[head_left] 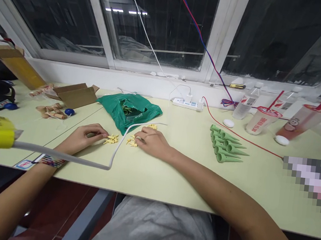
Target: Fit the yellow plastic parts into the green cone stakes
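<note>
My left hand [87, 136] lies curled on the pale green table [154, 176], fingertips almost touching a small heap of folded yellow paper pieces [111, 139]. My right hand [150, 142] rests just beyond a second heap [131, 141], and a third lies above it [152, 126]. A white cable [119, 146] runs between my hands. Whether either hand pinches a piece is hidden by the curled fingers. Further right, several green paper cones [224, 145] lie side by side, pointing right.
A green plastic bag [128, 111] lies behind my hands, with an open cardboard box [75, 95] and rolled tan paper [52, 110] to its left. A power strip [187, 104], red cable [247, 140], plastic bottle [245, 106] and two cups with red straws [263, 120] stand further right.
</note>
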Demonstrator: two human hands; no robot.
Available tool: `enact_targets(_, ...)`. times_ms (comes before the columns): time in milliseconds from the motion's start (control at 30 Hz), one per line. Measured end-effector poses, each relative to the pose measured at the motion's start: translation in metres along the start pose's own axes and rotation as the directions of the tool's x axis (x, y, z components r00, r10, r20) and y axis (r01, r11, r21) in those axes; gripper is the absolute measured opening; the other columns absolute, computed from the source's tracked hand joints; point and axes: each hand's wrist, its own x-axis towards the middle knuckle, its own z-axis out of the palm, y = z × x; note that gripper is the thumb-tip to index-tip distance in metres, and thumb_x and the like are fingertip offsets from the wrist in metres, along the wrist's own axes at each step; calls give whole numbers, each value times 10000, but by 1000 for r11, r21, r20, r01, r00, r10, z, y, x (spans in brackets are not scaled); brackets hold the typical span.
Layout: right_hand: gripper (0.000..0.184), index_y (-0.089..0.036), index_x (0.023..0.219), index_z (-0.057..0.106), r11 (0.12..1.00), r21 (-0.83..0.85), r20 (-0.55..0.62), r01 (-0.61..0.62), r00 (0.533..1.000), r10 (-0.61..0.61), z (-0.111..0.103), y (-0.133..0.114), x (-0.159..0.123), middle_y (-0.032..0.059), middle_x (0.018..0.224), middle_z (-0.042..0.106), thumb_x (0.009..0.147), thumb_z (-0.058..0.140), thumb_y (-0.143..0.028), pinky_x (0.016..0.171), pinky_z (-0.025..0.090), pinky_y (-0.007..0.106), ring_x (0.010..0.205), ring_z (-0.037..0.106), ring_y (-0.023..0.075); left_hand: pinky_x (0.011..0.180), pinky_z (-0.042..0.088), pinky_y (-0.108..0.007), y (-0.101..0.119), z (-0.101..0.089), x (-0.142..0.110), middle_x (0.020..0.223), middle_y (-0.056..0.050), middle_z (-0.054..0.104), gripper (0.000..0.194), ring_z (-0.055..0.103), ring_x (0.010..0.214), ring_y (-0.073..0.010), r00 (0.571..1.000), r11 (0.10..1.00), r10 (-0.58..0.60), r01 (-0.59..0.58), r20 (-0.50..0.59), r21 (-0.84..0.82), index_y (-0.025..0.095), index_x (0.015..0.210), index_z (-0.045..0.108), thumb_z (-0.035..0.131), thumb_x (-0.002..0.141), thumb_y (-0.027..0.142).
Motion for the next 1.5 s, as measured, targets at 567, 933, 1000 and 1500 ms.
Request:
enact_targets(567,373,-123,1302,684,967,-146,-96,-209,976,196,-17,37,-12,174,1312,681,966,525,-144,1132,422,453,1264,548,321,873,522,-331,0,0,0,939,-54,787,407,688,914,-254,999,1000,11,-10,-46,18,231,799,781,683,826,626)
enact_targets(933,231,-156,1164,689,942,-234,-92,-240,970,225,-13,40,-13,171,1134,695,991,541,-193,1053,429,480,1112,555,326,824,503,-310,-6,-1,-1,938,-61,780,353,674,907,-243,996,999,48,-46,-72,30,214,829,786,655,867,540)
enact_targets(1000,230,-164,1177,687,937,-242,-88,-251,968,236,-13,39,-14,169,1149,700,998,551,-211,1045,427,479,1122,550,330,828,506,-313,-8,-1,-1,944,-58,777,359,675,915,-243,996,998,57,-55,-64,38,215,841,785,642,888,541)
enact_targets(1500,228,-164,1139,690,923,-272,-41,-271,962,270,-17,35,-14,140,1121,709,989,520,-155,1016,427,431,1045,573,303,1019,522,-413,18,23,-2,1060,-46,714,231,654,1042,-244,943,941,322,-309,-88,138,265,923,824,707,914,465)
